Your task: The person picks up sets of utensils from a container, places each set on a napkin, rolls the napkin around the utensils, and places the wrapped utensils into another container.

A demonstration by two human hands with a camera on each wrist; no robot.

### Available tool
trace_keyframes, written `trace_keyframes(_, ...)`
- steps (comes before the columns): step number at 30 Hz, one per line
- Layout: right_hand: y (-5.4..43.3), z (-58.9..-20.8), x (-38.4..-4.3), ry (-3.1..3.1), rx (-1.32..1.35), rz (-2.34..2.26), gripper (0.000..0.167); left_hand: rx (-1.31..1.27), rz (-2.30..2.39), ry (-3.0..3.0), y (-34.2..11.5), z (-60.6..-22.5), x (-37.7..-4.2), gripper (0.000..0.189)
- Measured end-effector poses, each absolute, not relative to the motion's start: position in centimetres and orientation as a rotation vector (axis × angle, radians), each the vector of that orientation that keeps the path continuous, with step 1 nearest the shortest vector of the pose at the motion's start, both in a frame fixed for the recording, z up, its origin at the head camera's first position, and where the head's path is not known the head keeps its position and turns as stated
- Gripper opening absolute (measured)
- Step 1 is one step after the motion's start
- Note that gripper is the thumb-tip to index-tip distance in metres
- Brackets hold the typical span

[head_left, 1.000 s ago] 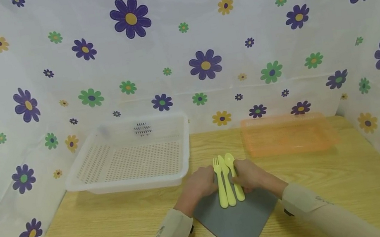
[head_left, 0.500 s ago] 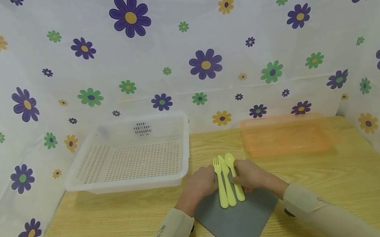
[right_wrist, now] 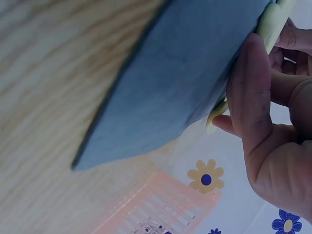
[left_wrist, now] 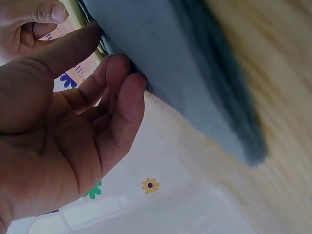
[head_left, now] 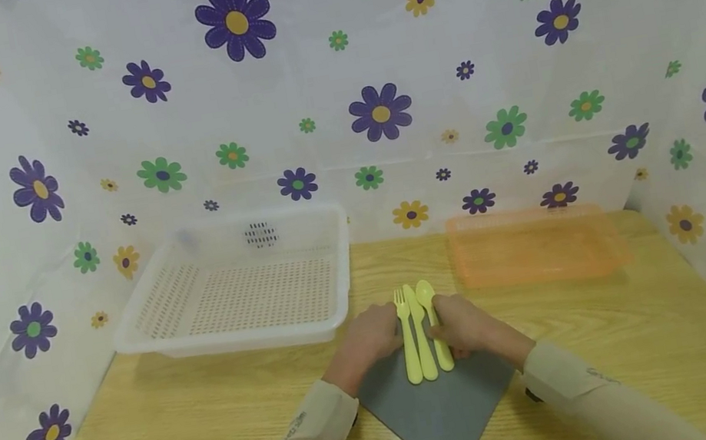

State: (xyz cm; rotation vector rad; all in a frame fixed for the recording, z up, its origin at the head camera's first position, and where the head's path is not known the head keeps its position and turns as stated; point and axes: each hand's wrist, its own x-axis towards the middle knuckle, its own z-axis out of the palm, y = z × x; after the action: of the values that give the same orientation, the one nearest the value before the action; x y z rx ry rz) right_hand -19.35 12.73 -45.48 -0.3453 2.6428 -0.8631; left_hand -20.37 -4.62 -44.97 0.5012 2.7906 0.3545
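Observation:
A grey cloth napkin [head_left: 438,416] lies diamond-wise on the wooden table, one corner toward me. On its far part sit a yellow fork [head_left: 409,343], a yellow knife [head_left: 423,340] and a yellow spoon [head_left: 426,293], side by side, handles toward me. My left hand [head_left: 373,337] holds the napkin's left edge beside the fork; in the left wrist view its thumb and curled fingertips meet that edge. My right hand [head_left: 464,322] pinches the spoon near its neck, thumb across the handle. In the right wrist view, one finger [right_wrist: 248,78] also lies against the napkin.
A white perforated basket [head_left: 240,340] stands at the back left. An orange slatted tray [head_left: 544,270] is at the back right. Flower-patterned sheeting [head_left: 299,65] encloses the table's back and sides.
The head view has tilted down slightly. Both hands, the napkin and the cutlery keep the same positions relative to each other.

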Motion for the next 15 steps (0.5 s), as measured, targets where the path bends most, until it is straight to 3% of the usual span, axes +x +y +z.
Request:
trace_keyframes(11,13.4,-45.4,-19.8,2.603,-0.335,-0.884,0.025,0.566,0.363,2.757,-5.1,-44.5,-20.1,0.008)
trace_keyframes(15,13.8,-44.6,-19.3,2.578,-0.29,-0.944,0.052,0.609,0.392,2.75,-5.4,-44.3,-20.0,0.015)
